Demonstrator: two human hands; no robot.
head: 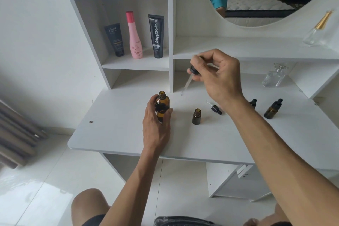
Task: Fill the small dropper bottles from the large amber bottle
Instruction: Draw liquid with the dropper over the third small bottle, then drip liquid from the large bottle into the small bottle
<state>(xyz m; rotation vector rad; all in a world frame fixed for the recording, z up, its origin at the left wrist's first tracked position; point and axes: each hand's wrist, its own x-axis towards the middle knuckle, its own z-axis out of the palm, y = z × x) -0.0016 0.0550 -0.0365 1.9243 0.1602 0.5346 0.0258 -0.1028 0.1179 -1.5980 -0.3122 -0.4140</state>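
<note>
On the white desk [119, 134], left hand [156, 123] grips large amber bottle [162, 105], upright, mouth open. Right hand [218, 75] pinches dropper [190, 77] above the desk, long axis tilted, glass tip pointing down-left toward that bottle. Small open bottle [196, 116] stands upright between the arms.
</note>
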